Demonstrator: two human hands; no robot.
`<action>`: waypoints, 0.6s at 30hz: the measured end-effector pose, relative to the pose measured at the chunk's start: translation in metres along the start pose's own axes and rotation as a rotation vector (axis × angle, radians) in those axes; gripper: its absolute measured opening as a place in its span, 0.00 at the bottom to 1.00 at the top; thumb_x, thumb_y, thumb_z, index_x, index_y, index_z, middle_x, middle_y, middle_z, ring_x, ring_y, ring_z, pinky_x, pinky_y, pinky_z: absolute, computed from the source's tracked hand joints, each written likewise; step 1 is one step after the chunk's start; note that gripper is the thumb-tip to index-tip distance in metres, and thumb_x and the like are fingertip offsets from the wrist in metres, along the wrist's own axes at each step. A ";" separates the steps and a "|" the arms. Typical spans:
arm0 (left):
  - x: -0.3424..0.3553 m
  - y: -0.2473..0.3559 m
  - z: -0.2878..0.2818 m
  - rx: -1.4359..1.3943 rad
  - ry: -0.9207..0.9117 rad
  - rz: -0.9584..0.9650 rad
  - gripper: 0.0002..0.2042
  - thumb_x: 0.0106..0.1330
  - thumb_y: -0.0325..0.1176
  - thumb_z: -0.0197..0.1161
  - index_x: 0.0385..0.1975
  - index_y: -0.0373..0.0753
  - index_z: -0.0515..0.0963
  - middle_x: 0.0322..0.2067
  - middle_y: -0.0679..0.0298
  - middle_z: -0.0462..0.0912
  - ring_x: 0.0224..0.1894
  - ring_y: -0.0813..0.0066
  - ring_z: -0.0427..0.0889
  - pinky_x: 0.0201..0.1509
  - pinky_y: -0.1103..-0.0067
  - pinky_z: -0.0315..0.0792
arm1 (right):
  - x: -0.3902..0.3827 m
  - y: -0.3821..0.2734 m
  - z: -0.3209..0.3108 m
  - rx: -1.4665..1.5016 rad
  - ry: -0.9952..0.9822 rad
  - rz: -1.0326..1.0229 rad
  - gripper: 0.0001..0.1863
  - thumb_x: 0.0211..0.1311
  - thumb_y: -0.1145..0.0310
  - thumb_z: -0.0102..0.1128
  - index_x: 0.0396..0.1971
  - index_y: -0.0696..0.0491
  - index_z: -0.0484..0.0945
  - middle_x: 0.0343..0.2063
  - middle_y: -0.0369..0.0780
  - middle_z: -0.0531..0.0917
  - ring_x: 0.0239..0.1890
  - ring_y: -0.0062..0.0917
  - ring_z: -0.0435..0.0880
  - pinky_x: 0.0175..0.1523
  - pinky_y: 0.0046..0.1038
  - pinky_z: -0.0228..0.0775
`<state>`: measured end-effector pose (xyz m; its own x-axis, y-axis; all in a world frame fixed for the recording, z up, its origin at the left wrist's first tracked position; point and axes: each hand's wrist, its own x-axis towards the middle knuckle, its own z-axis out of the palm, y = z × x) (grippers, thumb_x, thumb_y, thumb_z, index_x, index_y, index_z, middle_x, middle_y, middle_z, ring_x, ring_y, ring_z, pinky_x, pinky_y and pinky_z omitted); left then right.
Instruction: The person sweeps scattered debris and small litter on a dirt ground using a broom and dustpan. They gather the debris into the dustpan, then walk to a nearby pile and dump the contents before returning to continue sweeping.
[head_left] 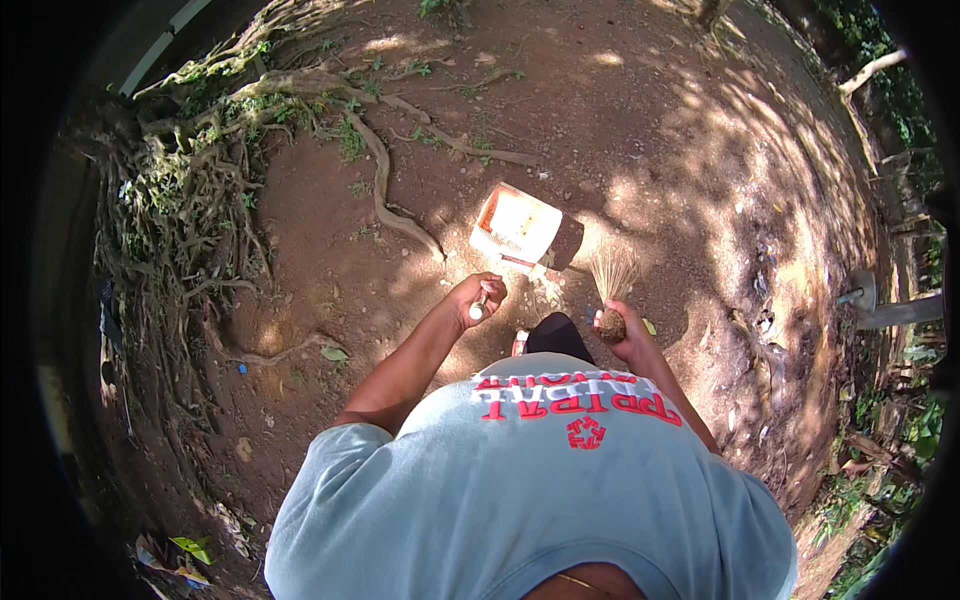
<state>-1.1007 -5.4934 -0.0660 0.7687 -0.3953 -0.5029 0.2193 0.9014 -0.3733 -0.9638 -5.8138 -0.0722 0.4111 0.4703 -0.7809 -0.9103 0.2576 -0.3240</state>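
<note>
My left hand [480,298] is closed around a pale handle [478,308], its round end facing up. Just beyond it on the dirt lies a white, box-like scoop [522,220] with orange at its left side; whether the handle joins it I cannot tell. My right hand [625,335] grips a broom of thin straw-coloured sticks [612,272] by its dark bound end, the sticks fanning forward to the right of the scoop. Pale bits lie on the ground below the scoop. My dark-clad leg and part of a shoe show between my hands.
Exposed tree roots [380,190] snake across the dirt ground [650,150] at the front left, and a thick root tangle [170,230] runs down the left side. At the right rim are a grey post [895,312], branches and plants. A few leaves lie scattered.
</note>
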 end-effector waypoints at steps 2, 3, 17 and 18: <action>-0.011 0.054 0.015 -0.041 -0.105 -0.011 0.09 0.69 0.27 0.43 0.24 0.37 0.62 0.20 0.68 0.66 0.16 0.84 0.68 0.20 0.88 0.69 | 0.051 -0.016 0.049 -0.092 -0.066 0.045 0.08 0.56 0.66 0.62 0.31 0.50 0.73 0.23 0.39 0.77 0.23 0.28 0.78 0.29 0.34 0.77; -0.012 0.080 0.023 0.027 -0.116 0.085 0.08 0.69 0.27 0.43 0.26 0.36 0.63 0.20 0.68 0.65 0.16 0.83 0.68 0.20 0.88 0.69 | 0.076 -0.023 0.073 -0.105 -0.038 0.051 0.08 0.57 0.65 0.62 0.32 0.51 0.74 0.24 0.39 0.78 0.24 0.28 0.79 0.29 0.33 0.77; -0.032 0.473 0.281 -0.262 -0.266 0.271 0.10 0.70 0.30 0.49 0.26 0.34 0.63 0.17 0.71 0.63 0.13 0.89 0.65 0.13 0.92 0.66 | 0.383 -0.222 0.549 0.002 -0.194 0.021 0.10 0.52 0.75 0.61 0.34 0.56 0.71 0.29 0.43 0.80 0.34 0.33 0.82 0.44 0.37 0.79; -0.033 0.497 0.295 -0.208 -0.263 0.310 0.09 0.70 0.30 0.48 0.28 0.33 0.63 0.18 0.71 0.64 0.13 0.88 0.65 0.13 0.92 0.66 | 0.400 -0.228 0.580 -0.018 -0.236 0.050 0.11 0.52 0.75 0.61 0.35 0.56 0.71 0.29 0.43 0.80 0.34 0.33 0.82 0.44 0.38 0.79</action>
<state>-0.8401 -4.9806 -0.0049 0.9112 -0.0301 -0.4109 -0.1500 0.9047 -0.3988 -0.5635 -5.1947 -0.0008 0.3638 0.6671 -0.6501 -0.9296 0.2155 -0.2991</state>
